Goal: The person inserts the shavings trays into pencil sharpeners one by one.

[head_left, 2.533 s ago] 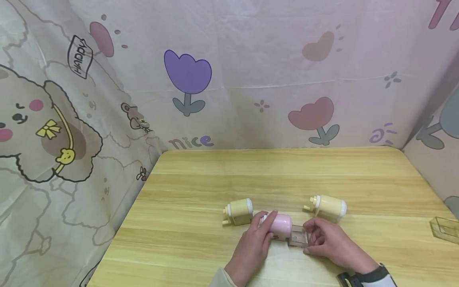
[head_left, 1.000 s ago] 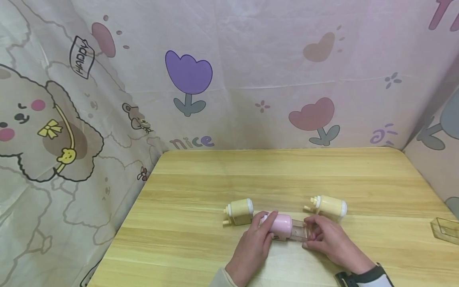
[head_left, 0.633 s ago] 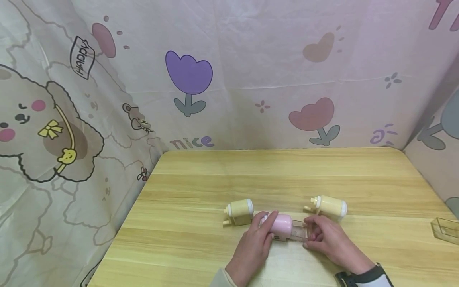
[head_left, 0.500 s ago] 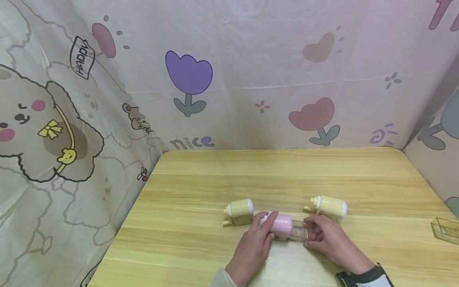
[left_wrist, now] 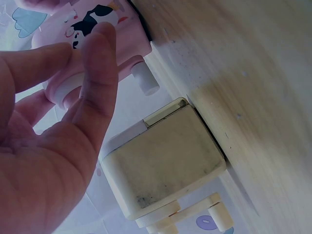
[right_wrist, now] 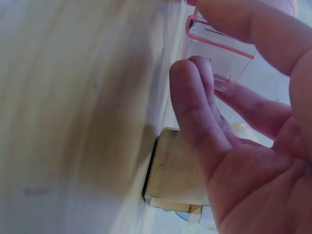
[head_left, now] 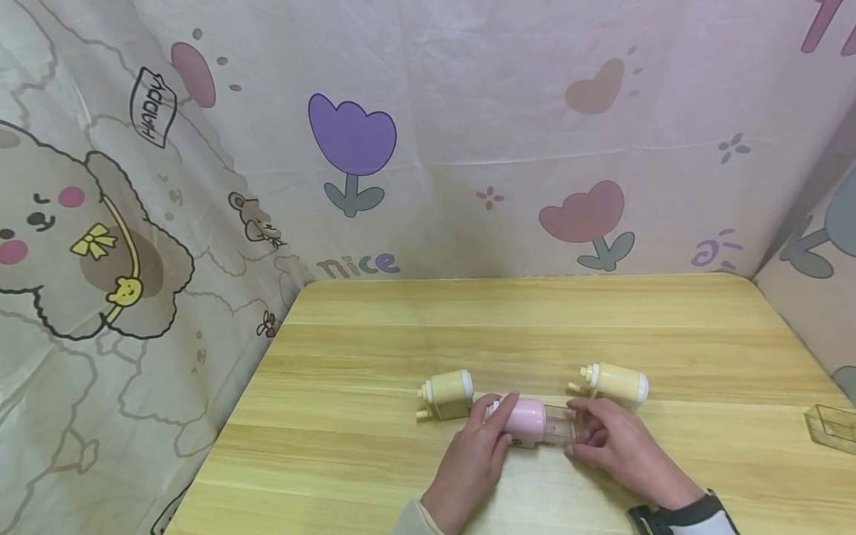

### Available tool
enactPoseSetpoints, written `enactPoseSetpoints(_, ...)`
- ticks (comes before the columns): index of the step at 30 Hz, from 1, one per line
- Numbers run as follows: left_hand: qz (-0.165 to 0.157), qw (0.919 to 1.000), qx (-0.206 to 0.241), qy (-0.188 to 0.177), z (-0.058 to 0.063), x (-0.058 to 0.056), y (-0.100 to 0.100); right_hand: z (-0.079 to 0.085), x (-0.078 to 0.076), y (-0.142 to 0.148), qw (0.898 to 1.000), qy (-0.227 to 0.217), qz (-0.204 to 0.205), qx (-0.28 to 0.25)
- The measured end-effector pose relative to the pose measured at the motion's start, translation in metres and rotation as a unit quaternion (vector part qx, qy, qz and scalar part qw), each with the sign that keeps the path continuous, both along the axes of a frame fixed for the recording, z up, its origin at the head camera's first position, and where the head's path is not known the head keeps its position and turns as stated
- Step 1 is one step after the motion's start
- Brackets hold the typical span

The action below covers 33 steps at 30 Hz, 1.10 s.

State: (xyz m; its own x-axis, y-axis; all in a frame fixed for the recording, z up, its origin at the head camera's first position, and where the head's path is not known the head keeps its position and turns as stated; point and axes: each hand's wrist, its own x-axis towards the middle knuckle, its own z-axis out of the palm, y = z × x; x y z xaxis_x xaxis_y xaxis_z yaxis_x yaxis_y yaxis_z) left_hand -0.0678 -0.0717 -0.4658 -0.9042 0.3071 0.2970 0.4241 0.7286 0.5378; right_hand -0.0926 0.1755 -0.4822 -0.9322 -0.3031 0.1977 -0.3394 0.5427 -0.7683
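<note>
Over the wooden surface, here's the left hand, grip curled, and right hand, grip narrowed to a pinch; between them the pink sharpener, left-held, its jutting clear drawer pinched by the right.

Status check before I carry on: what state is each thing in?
Pink sharpener: held by the left grip.
Clear drawer: outside the pink sharpener's end, pinched by the right grip; whether any part sits inside is unclear.
Left yellow sharpener: unheld, on the table.
Right yellow sharpener: unheld, on the table.
Yellow see-through tray: unheld, partly out of view.
</note>
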Motion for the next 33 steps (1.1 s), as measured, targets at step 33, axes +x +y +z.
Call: enactPoseSetpoints(33,-0.004,1.0000,0.005,0.003,0.001,0.001,0.000,-0.004,0.003,-0.009,0.999,0.022,0.041,-0.010)
